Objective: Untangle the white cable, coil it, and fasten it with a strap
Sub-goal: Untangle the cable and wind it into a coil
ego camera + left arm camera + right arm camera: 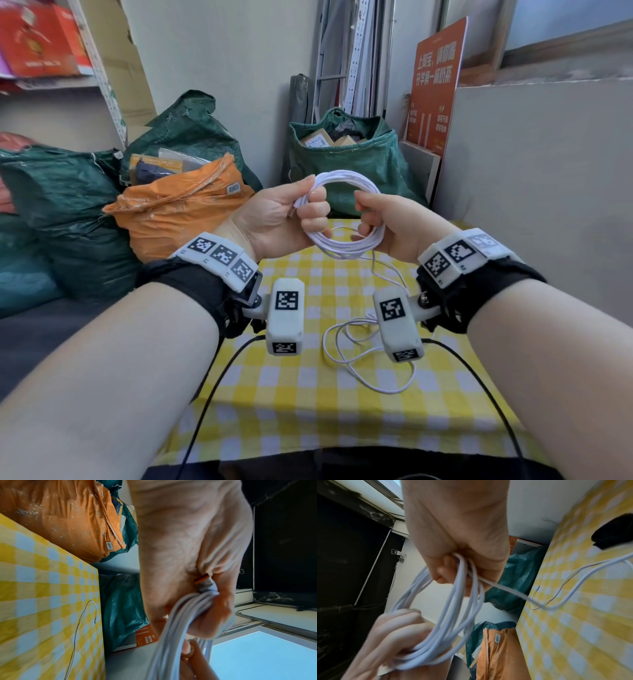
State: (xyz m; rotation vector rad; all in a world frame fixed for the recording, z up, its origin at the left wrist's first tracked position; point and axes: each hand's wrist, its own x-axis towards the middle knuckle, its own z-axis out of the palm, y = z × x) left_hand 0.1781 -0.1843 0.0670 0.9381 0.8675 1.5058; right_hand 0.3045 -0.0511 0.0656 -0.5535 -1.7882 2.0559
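I hold the coil of white cable up over the far end of the table. My left hand grips its left side, fingers curled through the loops. In the left wrist view the left hand also clamps a plug with an orange insert against the cable bundle. My right hand grips the coil's right side; in the right wrist view its fingers close round several strands. A loose tail drops from the coil and lies in loops on the cloth. I see no strap that I can identify.
The table wears a yellow and white checked cloth. An orange sack and green sacks crowd its far and left sides. A grey wall stands close on the right. A black object lies on the cloth; I cannot tell what it is.
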